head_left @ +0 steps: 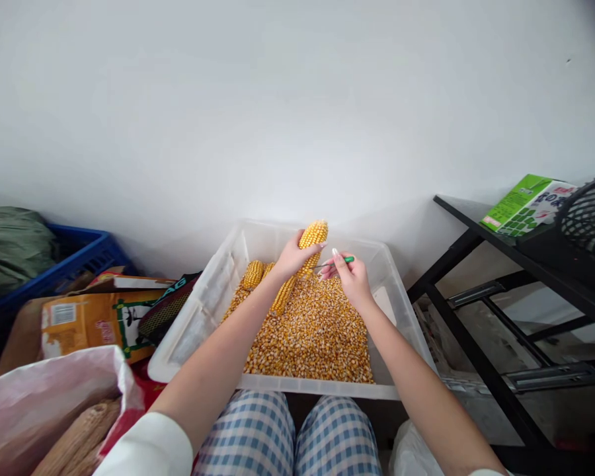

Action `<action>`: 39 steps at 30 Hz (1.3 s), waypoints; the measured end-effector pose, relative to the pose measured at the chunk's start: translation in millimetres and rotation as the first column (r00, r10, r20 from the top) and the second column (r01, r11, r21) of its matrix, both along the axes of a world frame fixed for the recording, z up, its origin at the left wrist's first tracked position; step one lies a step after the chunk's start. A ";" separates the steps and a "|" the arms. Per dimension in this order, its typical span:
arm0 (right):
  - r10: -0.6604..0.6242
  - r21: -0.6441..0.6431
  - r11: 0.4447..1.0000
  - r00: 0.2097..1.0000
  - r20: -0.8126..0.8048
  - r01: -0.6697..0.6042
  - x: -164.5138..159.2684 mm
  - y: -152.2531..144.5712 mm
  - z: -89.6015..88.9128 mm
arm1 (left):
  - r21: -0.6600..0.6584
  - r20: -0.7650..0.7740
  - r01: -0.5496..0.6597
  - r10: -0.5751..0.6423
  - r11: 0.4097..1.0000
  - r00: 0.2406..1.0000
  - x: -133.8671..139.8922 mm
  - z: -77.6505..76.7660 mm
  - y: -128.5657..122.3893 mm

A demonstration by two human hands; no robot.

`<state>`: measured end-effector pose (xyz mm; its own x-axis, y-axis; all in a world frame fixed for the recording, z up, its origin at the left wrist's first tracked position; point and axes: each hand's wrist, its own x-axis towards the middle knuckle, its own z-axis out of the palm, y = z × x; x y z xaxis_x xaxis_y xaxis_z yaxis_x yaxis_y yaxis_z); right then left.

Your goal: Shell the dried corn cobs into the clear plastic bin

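My left hand [296, 254] is wrapped round a yellow corn cob [313, 237], its tip pointing up and away over the bin. In my right hand [350, 274] is a thin metal tool with a green handle [348, 259], perhaps a screwdriver. The tool's shaft reaches left to the lower part of the cob; its tip is hard to make out. Below both hands, loose corn kernels [317, 337] fill much of a translucent plastic bin [198, 307]. More cobs lie on the kernels at the left, among them a whole corn cob [252, 274].
At the left stand a blue crate [92, 254], an orange package [79, 324] and a white-and-red sack [79, 370] holding bare cobs [82, 439]. A black metal frame [471, 317] rises at the right, bearing a green box [523, 205] and a fan [590, 215]. A white wall [297, 112] is behind the bin.
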<state>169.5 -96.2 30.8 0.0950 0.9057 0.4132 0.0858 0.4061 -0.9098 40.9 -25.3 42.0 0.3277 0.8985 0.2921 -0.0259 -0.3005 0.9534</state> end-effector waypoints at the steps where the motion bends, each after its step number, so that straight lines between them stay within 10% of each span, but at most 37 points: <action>1: 0.012 -0.029 0.999 0.999 -0.041 -0.014 1.8 2.0 -0.2 | 0.043 -0.031 0.029 -0.028 0.999 0.999 0.1 1.1 -1.7; 25: -0.052 0.090 0.995 0.990 0.134 0.040 -4.0 -10.5 5.4 | -0.177 0.128 -0.016 0.039 0.984 0.991 2.7 -12.0 16.0; 39: 0.037 -0.139 0.989 0.995 -0.097 -0.050 0.9 2.9 -1.4 | 0.068 -0.050 0.051 -0.048 0.996 0.998 3.7 -2.6 1.4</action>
